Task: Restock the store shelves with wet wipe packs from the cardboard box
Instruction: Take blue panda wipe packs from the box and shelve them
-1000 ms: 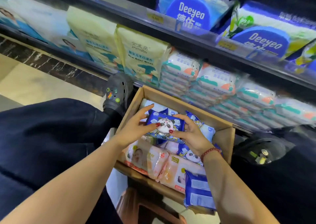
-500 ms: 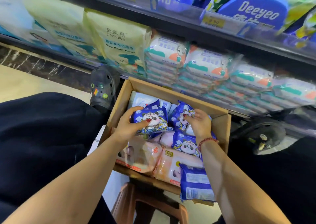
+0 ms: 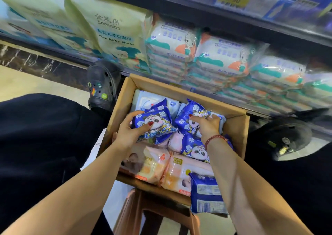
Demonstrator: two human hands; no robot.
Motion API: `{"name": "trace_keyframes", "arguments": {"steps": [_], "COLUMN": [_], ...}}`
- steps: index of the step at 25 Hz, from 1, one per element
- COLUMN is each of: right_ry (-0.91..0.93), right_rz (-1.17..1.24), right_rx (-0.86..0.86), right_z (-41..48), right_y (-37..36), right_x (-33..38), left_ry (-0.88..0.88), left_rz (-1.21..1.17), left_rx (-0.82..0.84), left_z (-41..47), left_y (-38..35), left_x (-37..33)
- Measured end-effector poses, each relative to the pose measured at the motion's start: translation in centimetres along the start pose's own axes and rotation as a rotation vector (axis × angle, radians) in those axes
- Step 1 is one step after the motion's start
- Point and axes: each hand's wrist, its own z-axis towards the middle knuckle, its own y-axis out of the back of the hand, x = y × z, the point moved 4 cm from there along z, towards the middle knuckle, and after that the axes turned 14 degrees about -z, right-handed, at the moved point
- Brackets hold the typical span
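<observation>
Head view puts your left hand [image 3: 131,132] low in the cardboard box [image 3: 118,107]. Its grip is closed on a panda pack [image 3: 158,125], with the thumb across the printed face and the fingers curled round the left edge. The film looks slick and the pack puffy, so a pinch from one side could let it slide out on the way up to the shelf [image 3: 179,81]. Get your fingers further underneath before you lift. Other packs lie loose just beneath it, and dragging this one sideways may tumble a neighbour.

Your right hand [image 3: 208,125] has its grip curled over a second panda pack [image 3: 188,109] toward the far right of the box, thumb on the top face. How far the fingers reach beneath is hidden. Lifting both packs at once leaves no hand free to steady the box. It sits on a stool [image 3: 136,207] and overhangs it, so a push on the near edge could tip it. At the near right corner a blue pack [image 3: 206,193] hangs over the rim and looks ready to drop if your forearm knocks it.

The panda packs are small pillow pouches in deep blue film, with white clouds, yellow trim and a cartoon panda in the middle. They are crimped at the ends, soft and slightly crumpled. Pink packs [image 3: 154,164] lie along the near side, and a third panda pack [image 3: 195,149] lies face up by your right wrist.
</observation>
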Motion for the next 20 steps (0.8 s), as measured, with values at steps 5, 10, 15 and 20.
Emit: {"name": "trace_keyframes", "arguments": {"steps": [5, 10, 15, 20], "right_ry": [-0.025, 0.064, 0.236, 0.301], "right_rz": [0.016, -0.027, 0.074, 0.178], "right_rx": [0.174, 0.159, 0.167, 0.148], "right_z": [0.1, -1.5, -5.4, -12.5], "right_y": [0.3, 0.9, 2.6, 5.5], "right_x": [0.6, 1.7, 3.5, 7.2], "left_ry": [0.013, -0.022, -0.116, -0.246], "left_rz": [-0.023, -0.009, -0.039, -0.162], "left_rx": [0.004, 0.014, 0.022, 0.134], "left_z": [-0.4, -0.8, -2.2, -6.8], "left_y": [0.1, -0.1, -0.8, -3.1], "left_x": [-0.1, -0.9, -3.4, -9.9]}}
